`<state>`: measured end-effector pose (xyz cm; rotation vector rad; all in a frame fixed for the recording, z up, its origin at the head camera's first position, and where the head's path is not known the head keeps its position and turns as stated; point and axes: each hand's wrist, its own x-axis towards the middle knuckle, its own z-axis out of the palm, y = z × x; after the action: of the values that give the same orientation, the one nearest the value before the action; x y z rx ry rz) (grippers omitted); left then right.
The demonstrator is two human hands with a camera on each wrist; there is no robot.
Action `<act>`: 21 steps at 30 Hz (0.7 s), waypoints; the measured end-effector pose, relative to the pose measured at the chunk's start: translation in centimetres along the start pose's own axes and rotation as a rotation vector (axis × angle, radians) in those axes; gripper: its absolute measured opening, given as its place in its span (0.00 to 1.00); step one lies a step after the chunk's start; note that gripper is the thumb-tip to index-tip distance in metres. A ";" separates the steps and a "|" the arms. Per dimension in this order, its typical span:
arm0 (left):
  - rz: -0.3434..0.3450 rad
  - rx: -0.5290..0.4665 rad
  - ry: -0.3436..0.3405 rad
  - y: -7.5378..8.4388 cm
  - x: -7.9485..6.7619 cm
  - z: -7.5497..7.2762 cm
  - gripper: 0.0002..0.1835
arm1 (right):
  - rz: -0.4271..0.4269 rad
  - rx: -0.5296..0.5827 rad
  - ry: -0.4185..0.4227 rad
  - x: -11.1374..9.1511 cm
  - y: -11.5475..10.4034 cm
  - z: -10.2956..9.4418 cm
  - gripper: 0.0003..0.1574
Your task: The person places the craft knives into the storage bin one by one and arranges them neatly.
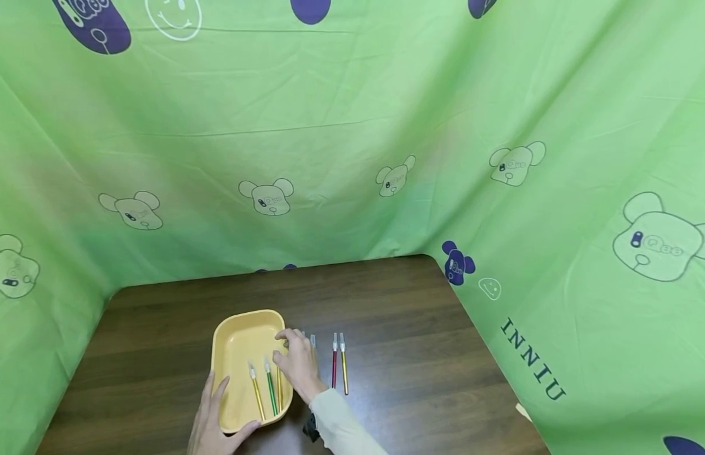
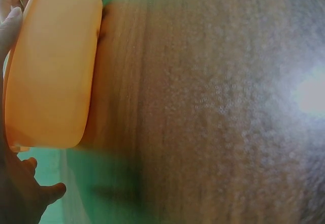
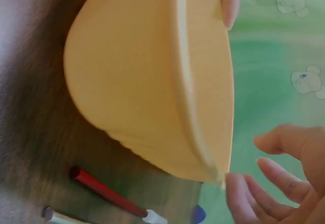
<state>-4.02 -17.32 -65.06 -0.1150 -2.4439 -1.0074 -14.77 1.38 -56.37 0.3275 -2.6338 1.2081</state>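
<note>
A yellow plastic tray (image 1: 238,354) stands on the table, holding two gold craft knives (image 1: 257,392) and a green craft knife (image 1: 271,387), all with clear caps. My left hand (image 1: 212,420) rests at its near left corner, thumb along the near rim, fingers stretched along the left side. Over the right rim is my right hand (image 1: 300,363), fingers loosely bent; nothing shows between them in the right wrist view. To its right lie a red craft knife (image 1: 334,360) and another gold craft knife (image 1: 344,363). Further clear caps (image 1: 313,340) show beside this hand, which hides their handles.
The dark wooden table (image 1: 409,328) carries everything. Green printed cloth (image 1: 329,95) hangs around its back and sides. A small black object (image 1: 310,428) sits under the right wrist, and a pale piece (image 1: 523,412) lies at the table's right edge.
</note>
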 end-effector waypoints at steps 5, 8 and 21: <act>-0.013 0.002 -0.013 0.0 -0.1 0.0 0.61 | -0.027 -0.011 0.096 -0.1 0.7 0.0 0.16; -0.013 0.007 -0.015 0.0 -0.1 0.0 0.61 | -0.029 -0.009 0.126 0.0 1.1 -0.3 0.16; -0.011 -0.002 0.001 0.4 0.0 -0.1 0.62 | 0.055 0.065 0.138 0.3 3.0 -2.1 0.18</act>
<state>-3.82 -17.13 -64.75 -0.1019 -2.4449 -1.0149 -15.71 4.85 -57.09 0.1770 -2.5046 1.2874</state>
